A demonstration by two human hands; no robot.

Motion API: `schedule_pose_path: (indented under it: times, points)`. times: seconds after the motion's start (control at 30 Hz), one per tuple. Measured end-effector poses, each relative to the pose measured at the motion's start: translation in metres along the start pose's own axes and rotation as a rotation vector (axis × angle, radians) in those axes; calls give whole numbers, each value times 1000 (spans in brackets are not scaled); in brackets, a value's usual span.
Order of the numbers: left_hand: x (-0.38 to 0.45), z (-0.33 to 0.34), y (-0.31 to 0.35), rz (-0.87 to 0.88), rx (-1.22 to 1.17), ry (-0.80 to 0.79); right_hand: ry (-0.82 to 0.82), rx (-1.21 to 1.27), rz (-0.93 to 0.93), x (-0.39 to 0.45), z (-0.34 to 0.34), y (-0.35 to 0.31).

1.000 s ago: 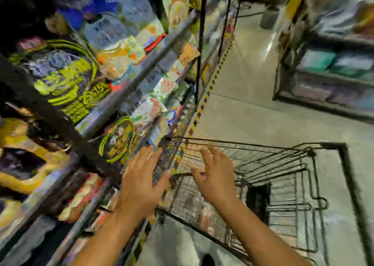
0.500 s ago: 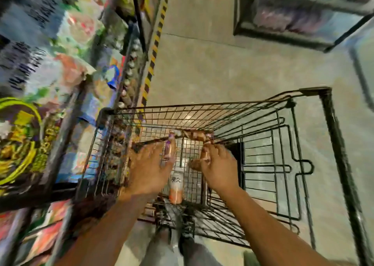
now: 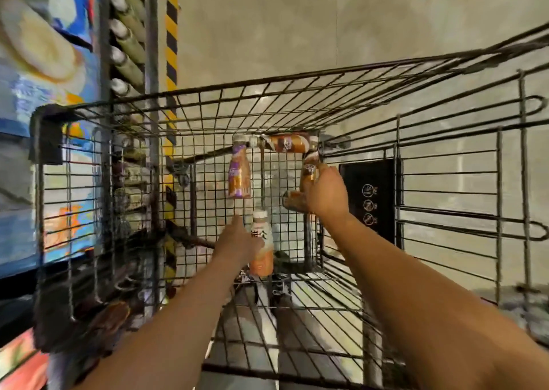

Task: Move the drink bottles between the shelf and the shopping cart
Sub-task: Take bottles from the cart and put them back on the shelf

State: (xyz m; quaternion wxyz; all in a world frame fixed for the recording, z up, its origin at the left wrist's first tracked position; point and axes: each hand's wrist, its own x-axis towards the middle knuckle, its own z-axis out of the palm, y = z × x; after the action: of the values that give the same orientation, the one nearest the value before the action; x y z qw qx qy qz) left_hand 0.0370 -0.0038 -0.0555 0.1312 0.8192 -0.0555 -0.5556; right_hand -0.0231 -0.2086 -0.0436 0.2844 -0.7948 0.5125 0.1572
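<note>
Both my arms reach down into a black wire shopping cart (image 3: 297, 81). On its floor lie several drink bottles: a purple-labelled one (image 3: 239, 173), a brown one (image 3: 286, 143) lying across the far end, and an orange-and-white one (image 3: 263, 244). My left hand (image 3: 239, 241) touches the orange-and-white bottle from the left, its fingers partly around it. My right hand (image 3: 325, 192) is closed around a brown bottle (image 3: 309, 170) at the right side of the cart floor; another bottle end shows under the palm.
A shelf (image 3: 127, 33) with rows of bottles and bright snack packs stands close on the left of the cart. A yellow-black floor stripe (image 3: 171, 27) runs beside it. Grey concrete floor lies ahead and to the right. The cart's folded child-seat flap (image 3: 370, 199) is on the right.
My view swung down from the shelf into the cart. Both hands dropped from the cart rim to the bottles on its floor, and my right hand closed on a brown bottle.
</note>
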Motion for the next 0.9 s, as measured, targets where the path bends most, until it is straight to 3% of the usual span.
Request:
schedule_pose_path:
  times: [0.13,0.4,0.6,0.9]
  points:
    - [42,24,-7,-101,-17,-75,-18,-34,63,47,40,9]
    - [65,58,-11,-79,-74,-47,36,-300,71,97,91,45]
    - [71,61,-13,-58,-52,-38,56,-38,179,91,78,32]
    - [53,41,-7,-22,0,44,-60,367,402,70,71,31]
